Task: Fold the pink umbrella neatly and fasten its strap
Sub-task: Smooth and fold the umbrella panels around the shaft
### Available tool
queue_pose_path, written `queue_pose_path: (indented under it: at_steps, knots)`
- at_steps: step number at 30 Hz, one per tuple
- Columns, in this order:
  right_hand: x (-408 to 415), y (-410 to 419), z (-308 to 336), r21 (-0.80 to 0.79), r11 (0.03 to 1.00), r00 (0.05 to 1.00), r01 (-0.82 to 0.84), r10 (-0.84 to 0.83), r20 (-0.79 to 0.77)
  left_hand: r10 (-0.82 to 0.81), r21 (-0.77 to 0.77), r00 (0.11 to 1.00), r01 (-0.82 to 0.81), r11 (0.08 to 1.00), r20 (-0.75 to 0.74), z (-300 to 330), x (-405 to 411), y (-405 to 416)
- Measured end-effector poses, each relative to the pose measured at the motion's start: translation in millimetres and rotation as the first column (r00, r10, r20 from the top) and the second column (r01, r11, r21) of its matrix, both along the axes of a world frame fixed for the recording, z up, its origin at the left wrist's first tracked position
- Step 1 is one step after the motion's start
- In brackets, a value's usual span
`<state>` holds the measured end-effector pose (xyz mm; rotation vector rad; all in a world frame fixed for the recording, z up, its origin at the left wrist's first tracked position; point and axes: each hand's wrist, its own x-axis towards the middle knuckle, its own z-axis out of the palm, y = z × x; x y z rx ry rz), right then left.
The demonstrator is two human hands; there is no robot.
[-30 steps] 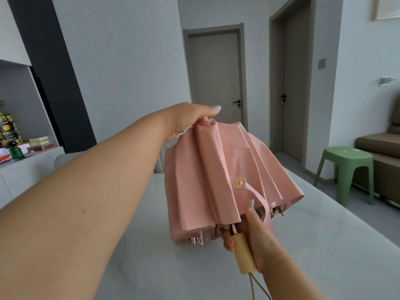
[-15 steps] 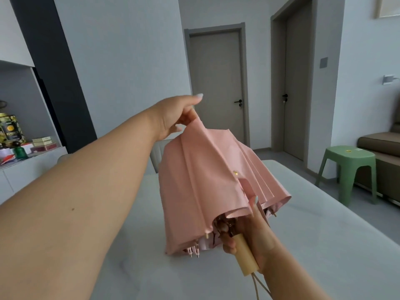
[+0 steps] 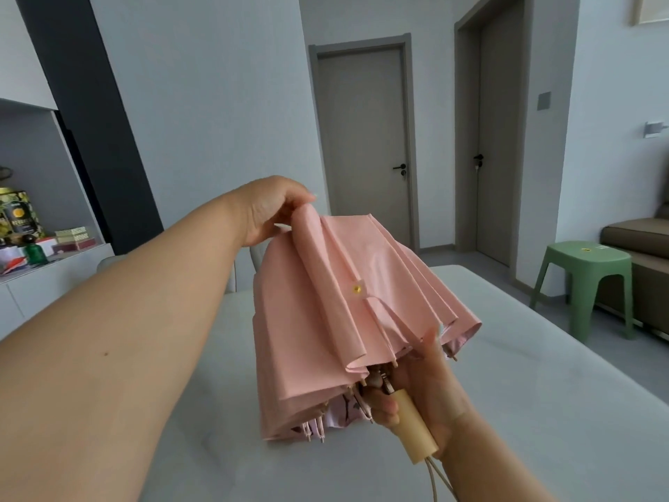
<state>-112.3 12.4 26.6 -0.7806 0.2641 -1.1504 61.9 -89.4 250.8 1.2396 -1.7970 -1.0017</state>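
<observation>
The pink umbrella (image 3: 311, 320) is collapsed, its canopy hanging in loose pleats above the white table (image 3: 543, 393). My right hand (image 3: 427, 389) grips the pale wooden handle (image 3: 416, 432) at the lower middle, a cord trailing from the handle's end. My left hand (image 3: 271, 208) reaches out and pinches a fold of the pink cloth near the umbrella's far tip. The strap (image 3: 383, 317) with its yellow snap (image 3: 357, 289) lies loose on the canopy, unfastened.
A green plastic stool (image 3: 586, 280) stands right of the table, with a brown sofa (image 3: 644, 248) behind it. On the left a shelf (image 3: 54, 259) carries tins, boxes and a bottle. A chair back (image 3: 249, 262) shows behind the umbrella. Two grey doors are shut.
My left hand has shifted along the far tip and now pinches a different fold, pulling it up. The canopy has turned a little. My right hand keeps its grip on the handle.
</observation>
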Motion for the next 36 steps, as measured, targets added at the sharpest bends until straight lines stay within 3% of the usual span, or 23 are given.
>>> queue_pose_path:
  at_steps: [2, 6, 10, 16, 21, 22, 24, 26, 30, 31, 36]
  knots:
    - [0.1, -0.1, 0.1, 0.002, 1.000, 1.000, -0.012, 0.012, -0.014, 0.050, -0.027, 0.995, -0.048, 0.998, 0.090, -1.0, 0.8, 3.0]
    - [1.5, 0.2, 0.4, 0.026, 0.999, 0.999, -0.031, 0.031, -0.012, 0.092, -0.016, 0.996, -0.092, 0.996, -0.018, -4.2, 1.3, 0.6]
    - [3.3, 0.8, -0.1, 0.042, 0.999, 0.999, -0.007, 0.009, -0.053, 0.028, 0.037, 0.995, -0.031, 0.999, 0.097, -6.3, -3.5, 5.4]
    - [8.5, 1.2, 2.7, 0.015, 0.998, 0.994, 0.059, -0.058, -0.088, -0.028, 0.048, 0.983, 0.037, 0.998, -0.184, -5.7, -7.3, 9.3]
    - [2.3, 4.1, 6.4, 0.016, 0.995, 0.994, 0.095, -0.094, -0.055, -0.220, -0.013, 0.892, 0.234, 0.972, -0.394, -4.3, -11.0, 13.5]
    - [0.8, 4.3, 6.9, 0.013, 0.996, 0.996, 0.087, -0.087, -0.034, -0.210, -0.041, 0.909, 0.209, 0.977, -0.361, -4.1, -12.6, 12.7]
    - [-0.1, 3.7, 6.6, 0.011, 0.997, 0.997, 0.071, -0.071, 0.011, -0.103, -0.114, 0.982, 0.086, 0.990, -0.157, -4.4, -15.3, 8.6]
    - [0.6, 2.5, 5.3, 0.009, 0.998, 0.998, 0.066, -0.066, 0.021, 0.010, -0.165, 1.000, -0.007, 0.986, 0.018, -3.8, -18.6, 7.8]
    - [2.1, 1.7, 4.1, -0.004, 0.998, 0.997, 0.067, -0.067, -0.023, -0.028, -0.103, 0.980, 0.007, 0.995, -0.199, -1.3, -24.7, 4.9]
    - [2.1, 1.5, 4.3, -0.007, 0.997, 0.997, 0.072, -0.073, -0.030, -0.013, -0.126, 0.981, -0.012, 0.992, -0.193, -1.5, -25.9, 4.0]
    - [2.0, 1.5, 4.2, -0.012, 0.995, 0.994, 0.095, -0.096, -0.044, 0.053, -0.252, 0.993, -0.025, 0.967, 0.106, -4.6, -27.8, 3.1]
